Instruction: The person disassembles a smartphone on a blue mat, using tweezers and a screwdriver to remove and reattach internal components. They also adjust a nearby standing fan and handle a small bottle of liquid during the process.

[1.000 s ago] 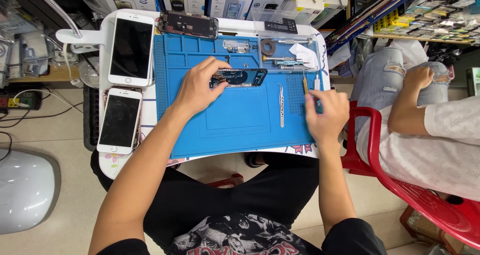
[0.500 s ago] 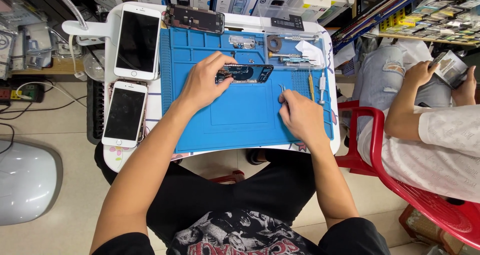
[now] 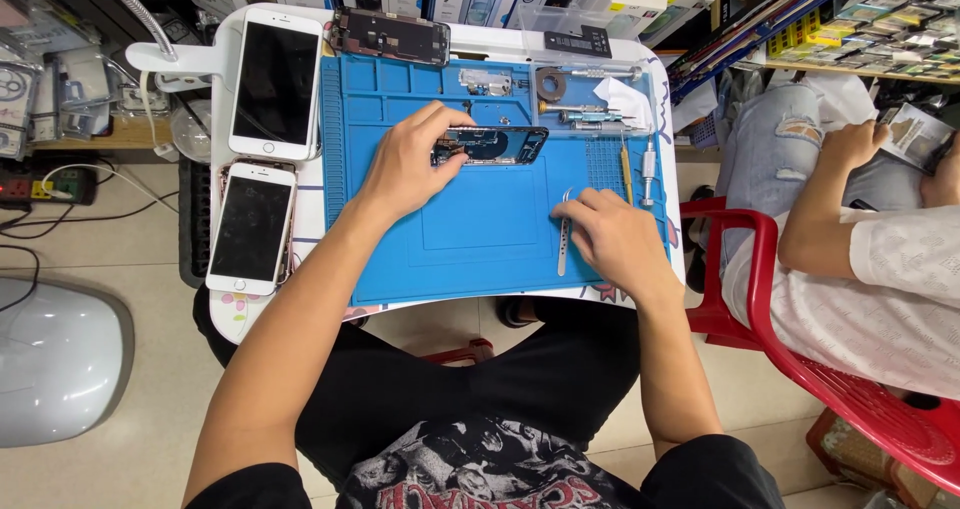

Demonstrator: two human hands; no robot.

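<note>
On a blue repair mat [image 3: 470,239] lies an opened phone body [image 3: 500,145], its inside facing up. My left hand [image 3: 410,164] grips the phone's left end with thumb and fingers. My right hand [image 3: 610,239] rests on the mat to the lower right, its fingers closed over metal tweezers [image 3: 564,239] that lie flat and point toward the phone. A gap of bare mat separates the tweezers from the phone.
Two white phones [image 3: 275,79] [image 3: 250,224] lie left of the mat, and a dark phone part [image 3: 390,35] lies at the top. Screwdrivers [image 3: 640,164] and small tools sit along the mat's right side. A person in a red chair [image 3: 800,349] sits to the right.
My right hand has left the screwdrivers at the mat's right edge, moved left and now closes on the tweezers. The left hand has stayed on the phone body.
</note>
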